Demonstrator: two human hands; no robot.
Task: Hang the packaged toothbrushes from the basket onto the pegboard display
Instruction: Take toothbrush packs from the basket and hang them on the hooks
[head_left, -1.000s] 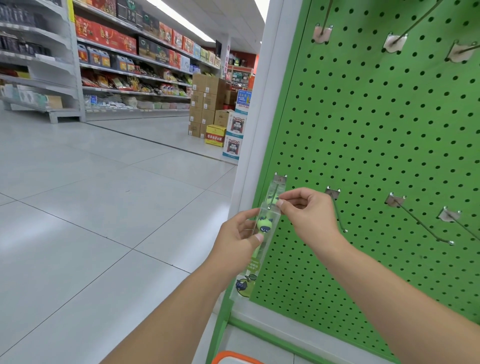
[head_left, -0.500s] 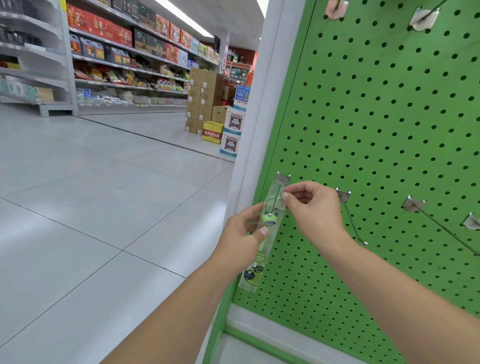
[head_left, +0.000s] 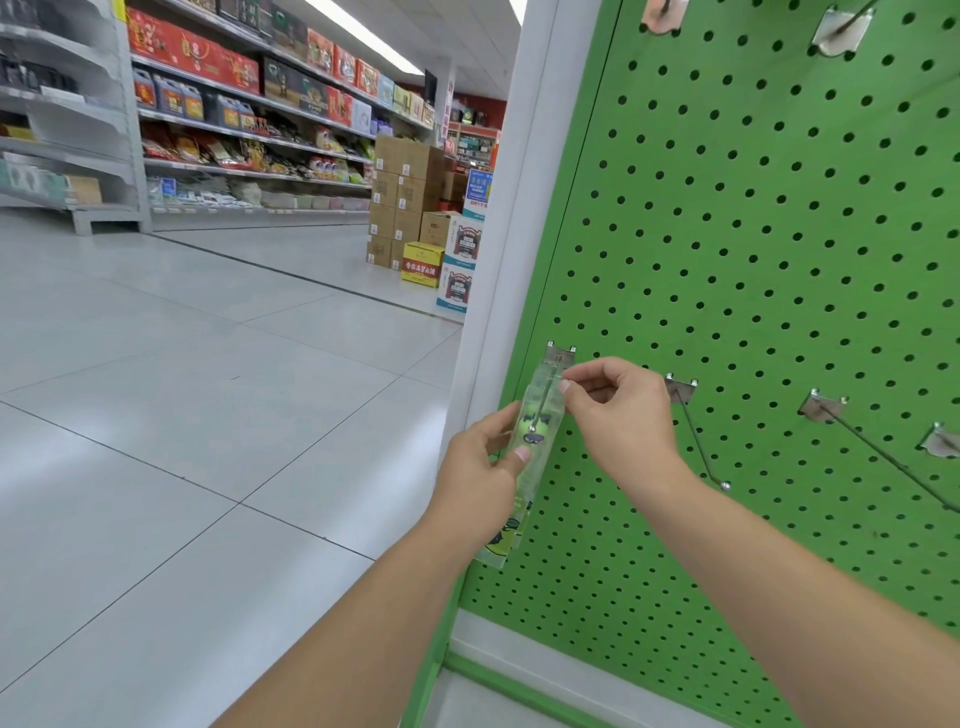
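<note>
Head view shows both hands working one toothbrush pack (head_left: 531, 457) at the leftmost hook (head_left: 543, 397) of the lower row on the pegboard (head_left: 753, 234). Left hand (head_left: 480, 480) has thumb and fingers clamped on the pack's middle; right hand (head_left: 618, 415) pinches its top edge just beside the hook's plate. The hook's wire and ball tip show through or in front of the clear plastic, and I cannot tell whether the hang hole is threaded yet. If it is not, letting go would likely drop the pack to the floor (head_left: 208, 415). Pushing at an angle could tear the hole or bend the thin wire. The next hook (head_left: 698, 436) to the right is bare; the basket is out of view.
</note>
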